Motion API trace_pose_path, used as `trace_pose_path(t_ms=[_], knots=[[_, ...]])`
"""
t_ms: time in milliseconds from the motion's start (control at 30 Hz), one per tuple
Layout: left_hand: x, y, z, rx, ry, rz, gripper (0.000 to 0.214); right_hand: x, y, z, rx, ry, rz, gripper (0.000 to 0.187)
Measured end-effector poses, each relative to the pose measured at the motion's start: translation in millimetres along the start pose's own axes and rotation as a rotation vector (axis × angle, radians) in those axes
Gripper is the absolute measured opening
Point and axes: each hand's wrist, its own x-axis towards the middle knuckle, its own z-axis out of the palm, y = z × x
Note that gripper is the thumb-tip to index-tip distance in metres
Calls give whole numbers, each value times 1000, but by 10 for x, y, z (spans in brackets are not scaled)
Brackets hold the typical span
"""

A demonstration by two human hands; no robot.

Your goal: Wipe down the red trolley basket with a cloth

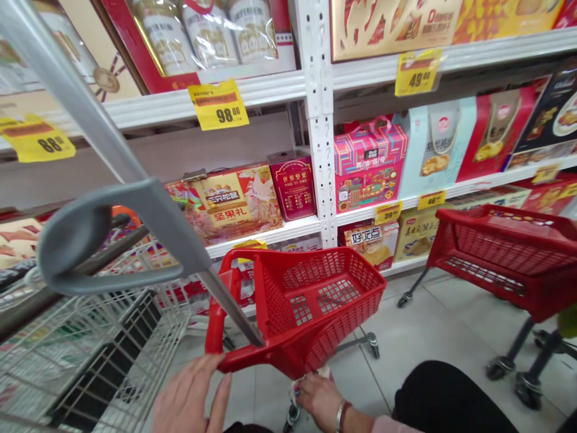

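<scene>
A red plastic shopping cart (322, 294) stands in front of me with its basket tilted in view; I see nothing in it. From its near rim a grey pole (174, 231) with a grey loop grip (74, 243) rises to the upper left. My left hand (189, 394) rests its fingertips by the cart's near red frame, fingers stretched and thumb apart. Under the basket, my right hand (320, 397) has its fingers closed on a crumpled whitish cloth (323, 373), pressed near the cart's lower frame. A caster (292, 415) is just below it.
A wire trolley (108, 337) stands at the left. Another red cart (509, 258) is at the right, on casters. White shelves (321, 150) hold boxed goods behind yellow price tags (219, 105). A dark-clothed knee (446, 400) is at the lower right, above the tiled floor (406, 337).
</scene>
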Motion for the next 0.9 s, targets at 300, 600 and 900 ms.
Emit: trace_pose_path(t_ms=[300, 600, 900], knots=[[303, 81, 328, -324, -179, -31, 22, 180, 54, 7, -56, 148, -12, 18], [255, 41, 285, -358, -64, -19, 18, 498, -43, -824, 63, 279, -94, 13], [209, 114, 278, -374, -79, -18, 15, 1013, -416, -1706, 204, 488, -192, 15]])
